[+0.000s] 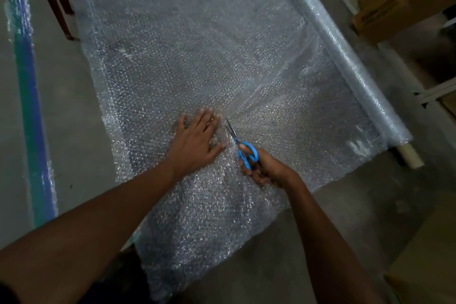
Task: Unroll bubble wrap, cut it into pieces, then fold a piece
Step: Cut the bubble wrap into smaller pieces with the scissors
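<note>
Clear bubble wrap (187,61) spread flat on grey concrete floor (74,116), unrolled from roll (345,57).
Left hand (197,140) pressing wrap, fingers straight; right hand (264,168) fingers clamped on blue scissors (244,148) beside it; cardboard boxes (399,0) beyond roll.

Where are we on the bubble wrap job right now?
Unrolling looks done: the sheet lies spread on the floor, still joined to the roll. Cutting is in hand: the right hand works the scissors while the left hand presses flat. Folding remains.
</note>
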